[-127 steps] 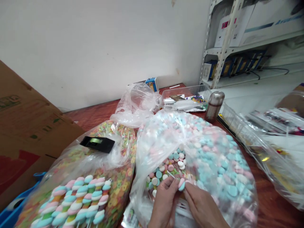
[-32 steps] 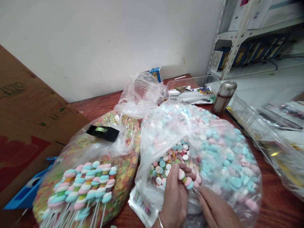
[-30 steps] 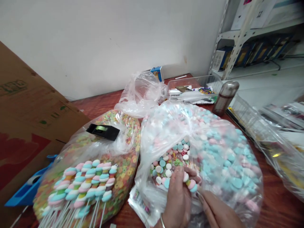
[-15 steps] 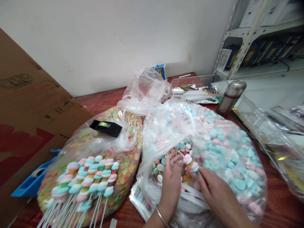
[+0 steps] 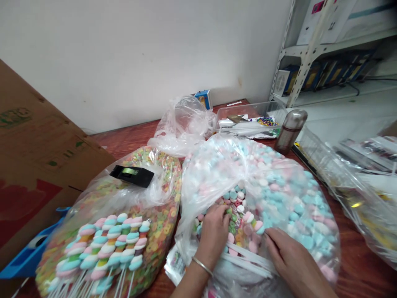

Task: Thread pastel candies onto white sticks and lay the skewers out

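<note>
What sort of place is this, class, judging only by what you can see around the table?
Probably a small sweet-packing room or stockroom rather than a home: a big clear bag of pink and blue sweets, a bag of twisted marshmallow lollipops, a cardboard carton and white metal shelving holding boxes.

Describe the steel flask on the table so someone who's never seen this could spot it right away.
Start at the far end of the wooden table, where a clear plastic tray sits near the wall. Just right of that tray stands the flask, a brushed-metal cylinder with a rounded cap, the only tall cylinder on the table, just beyond the big bag of pastel candies.
</note>
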A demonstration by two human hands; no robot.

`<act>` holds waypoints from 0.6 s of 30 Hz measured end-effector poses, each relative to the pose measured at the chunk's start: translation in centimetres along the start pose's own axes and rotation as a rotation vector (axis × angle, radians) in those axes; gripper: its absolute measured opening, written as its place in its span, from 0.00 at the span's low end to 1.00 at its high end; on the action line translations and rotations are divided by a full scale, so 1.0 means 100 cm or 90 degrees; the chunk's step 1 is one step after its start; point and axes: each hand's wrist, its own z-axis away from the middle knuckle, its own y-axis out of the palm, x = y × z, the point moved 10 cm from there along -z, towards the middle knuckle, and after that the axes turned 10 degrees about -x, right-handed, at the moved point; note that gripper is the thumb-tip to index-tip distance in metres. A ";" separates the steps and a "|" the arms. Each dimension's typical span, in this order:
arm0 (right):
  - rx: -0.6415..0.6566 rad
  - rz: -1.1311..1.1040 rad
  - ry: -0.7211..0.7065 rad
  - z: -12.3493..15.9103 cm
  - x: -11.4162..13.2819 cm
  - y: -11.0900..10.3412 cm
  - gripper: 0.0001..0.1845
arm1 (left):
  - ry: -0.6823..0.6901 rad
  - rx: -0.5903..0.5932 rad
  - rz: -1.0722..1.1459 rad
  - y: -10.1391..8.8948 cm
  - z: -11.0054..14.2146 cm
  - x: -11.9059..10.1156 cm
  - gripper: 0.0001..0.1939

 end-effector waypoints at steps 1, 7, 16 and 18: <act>0.008 -0.013 0.001 0.003 0.000 0.002 0.16 | -0.070 -0.015 0.079 -0.002 -0.001 0.008 0.09; 0.010 -0.030 -0.001 0.012 0.014 0.003 0.16 | -0.385 -0.038 0.421 0.012 0.015 0.030 0.11; 0.062 0.050 0.034 0.017 0.008 0.007 0.16 | -0.322 -0.051 0.320 0.000 0.022 0.017 0.10; 0.066 0.056 0.033 0.018 0.008 0.008 0.16 | -0.257 -0.083 0.209 -0.008 0.023 0.014 0.08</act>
